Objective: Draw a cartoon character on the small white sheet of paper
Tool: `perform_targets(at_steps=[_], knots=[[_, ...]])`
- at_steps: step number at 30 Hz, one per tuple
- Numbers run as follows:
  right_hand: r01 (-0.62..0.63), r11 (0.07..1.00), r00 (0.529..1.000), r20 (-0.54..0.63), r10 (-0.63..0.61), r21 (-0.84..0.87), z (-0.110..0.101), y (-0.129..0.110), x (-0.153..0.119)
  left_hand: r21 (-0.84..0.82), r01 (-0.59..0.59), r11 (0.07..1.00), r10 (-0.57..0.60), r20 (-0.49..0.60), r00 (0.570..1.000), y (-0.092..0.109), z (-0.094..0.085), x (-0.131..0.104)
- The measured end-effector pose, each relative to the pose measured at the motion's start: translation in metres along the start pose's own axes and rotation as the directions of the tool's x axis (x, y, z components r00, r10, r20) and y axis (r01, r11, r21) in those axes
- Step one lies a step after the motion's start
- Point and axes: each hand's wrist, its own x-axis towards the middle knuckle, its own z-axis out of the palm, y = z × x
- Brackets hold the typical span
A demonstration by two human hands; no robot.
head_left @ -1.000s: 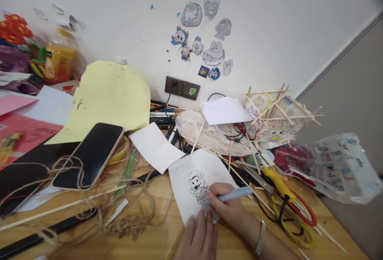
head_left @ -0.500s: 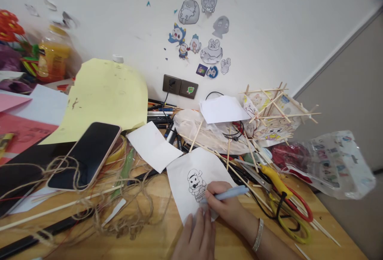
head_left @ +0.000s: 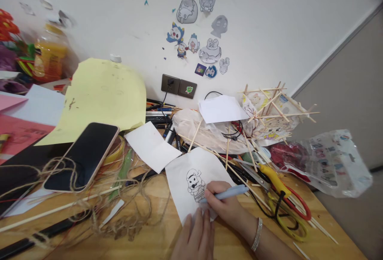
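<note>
A white sheet of paper [head_left: 179,180] with a black line drawing of a small figure [head_left: 196,185] lies on the wooden table. My right hand [head_left: 224,202] grips a light blue pen [head_left: 232,192], its tip end down by the lower part of the figure. Flat on the bottom edge of the sheet, my left hand [head_left: 196,236] has its fingers stretched out and holds nothing. The pen's very tip is hard to make out beside my fingers.
Left of the sheet are a phone [head_left: 83,158], tangled twine [head_left: 119,212] and a yellow sheet [head_left: 107,92]. Scissors [head_left: 299,208], a glue gun-like yellow tool [head_left: 273,178] and thin sticks lie right. A stick frame [head_left: 272,112] stands behind.
The whole view has shifted slightly, so things appear a little further left. Both hands and the pen hold nearly the same place on the sheet.
</note>
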Motion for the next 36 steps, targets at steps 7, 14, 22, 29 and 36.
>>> perform_targets(at_steps=[7, 14, 22, 29, 36], knots=[[-0.003, 1.0, 1.0, -0.011, 0.003, -0.016, -0.001, -0.002, 0.0, 0.006, -0.009, 1.0, 0.009, 0.02, 1.0, 0.0, 0.001, -0.001], [-0.003, 1.0, 1.0, -0.018, 0.003, -0.013, 0.0, -0.001, -0.001, -0.019, 0.007, 1.0, -0.007, -0.012, 1.0, 0.0, 0.001, 0.0], [-0.014, 1.0, 1.0, -0.028, 0.014, 0.009, 0.0, -0.003, 0.0, 0.006, -0.015, 1.0, 0.014, 0.016, 1.0, 0.001, 0.004, -0.002], [-0.058, 0.997, 0.997, -0.045, 0.061, 0.05, 0.001, 0.001, -0.001, -0.012, 0.01, 1.0, -0.01, -0.002, 1.0, -0.002, -0.001, 0.001], [-0.113, 0.98, 0.985, -0.108, 0.132, 0.166, -0.01, 0.007, 0.0, -0.003, -0.004, 1.0, 0.004, -0.014, 1.0, -0.002, 0.0, 0.001]])
